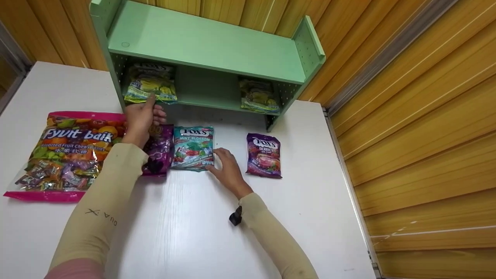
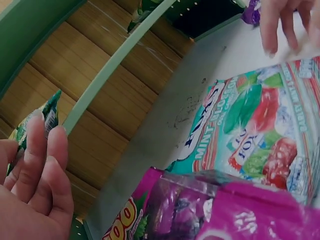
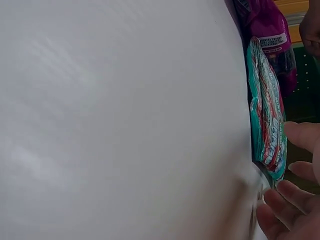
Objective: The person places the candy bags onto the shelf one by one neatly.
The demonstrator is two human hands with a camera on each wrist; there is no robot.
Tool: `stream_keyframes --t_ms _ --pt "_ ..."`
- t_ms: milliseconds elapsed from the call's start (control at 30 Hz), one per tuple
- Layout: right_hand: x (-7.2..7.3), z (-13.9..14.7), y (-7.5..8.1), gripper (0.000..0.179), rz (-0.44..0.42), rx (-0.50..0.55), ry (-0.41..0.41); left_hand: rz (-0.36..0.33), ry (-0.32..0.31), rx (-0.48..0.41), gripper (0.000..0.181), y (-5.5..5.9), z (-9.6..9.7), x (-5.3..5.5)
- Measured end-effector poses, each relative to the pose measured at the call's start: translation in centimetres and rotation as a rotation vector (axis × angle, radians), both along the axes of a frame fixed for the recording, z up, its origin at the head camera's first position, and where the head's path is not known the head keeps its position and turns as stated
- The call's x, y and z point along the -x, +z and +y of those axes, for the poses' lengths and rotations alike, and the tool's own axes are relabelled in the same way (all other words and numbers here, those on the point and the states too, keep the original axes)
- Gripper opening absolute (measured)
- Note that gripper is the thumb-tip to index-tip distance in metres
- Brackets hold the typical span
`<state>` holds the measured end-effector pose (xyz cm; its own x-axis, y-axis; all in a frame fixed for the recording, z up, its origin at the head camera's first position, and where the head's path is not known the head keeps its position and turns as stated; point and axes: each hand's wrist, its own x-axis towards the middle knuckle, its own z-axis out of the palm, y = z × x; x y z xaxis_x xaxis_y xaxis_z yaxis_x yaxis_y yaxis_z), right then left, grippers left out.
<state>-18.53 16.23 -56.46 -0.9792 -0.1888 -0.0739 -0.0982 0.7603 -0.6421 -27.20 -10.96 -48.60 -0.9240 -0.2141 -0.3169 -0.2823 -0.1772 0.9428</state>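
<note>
My left hand [image 1: 141,118] is at the front of the green shelf unit [image 1: 205,46], its thumb against the lower edge of a yellow-green Fox's candy bag [image 1: 153,87]. In the left wrist view its fingers [image 2: 36,145] look loosely bent beside that bag. My right hand [image 1: 229,170] is at the right edge of a teal Fox's mint candy bag [image 1: 193,149], thumb and fingers spread around its corner; contact is hard to tell. Left of the teal bag lies a purple candy bag [image 1: 161,155], partly hidden by my left arm.
A large Fruit candy bag [image 1: 73,155] with pink edges lies on the white table [image 1: 186,232] at left. A purple Fox's berries bag [image 1: 264,155] lies right of my right hand. Another yellow candy bag [image 1: 259,95] sits at the shelf's right end. Wood-patterned walls [image 1: 418,135] stand behind and right.
</note>
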Motion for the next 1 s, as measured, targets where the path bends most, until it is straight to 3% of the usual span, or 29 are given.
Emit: stream_keyframes --t_ms 300,567,700,1000 --pt "0.2 -1.5 0.3 0.069 -0.037 -0.177 0.115 0.024 -0.050 -0.110 0.033 0.2 0.1 0.6" --pt "0.2 -2.2 0.3 0.071 -0.026 -0.310 0.143 0.014 -0.063 -0.103 0.029 0.3 0.4 1.3" --pt "0.5 -2.3 0.2 0.077 0.002 -0.329 0.149 0.013 -0.055 -0.084 0.028 0.3 0.3 1.5" --pt "0.9 -2.2 0.0 0.077 0.052 -0.402 0.258 0.044 -0.009 -0.051 0.029 -0.4 0.1 1.7"
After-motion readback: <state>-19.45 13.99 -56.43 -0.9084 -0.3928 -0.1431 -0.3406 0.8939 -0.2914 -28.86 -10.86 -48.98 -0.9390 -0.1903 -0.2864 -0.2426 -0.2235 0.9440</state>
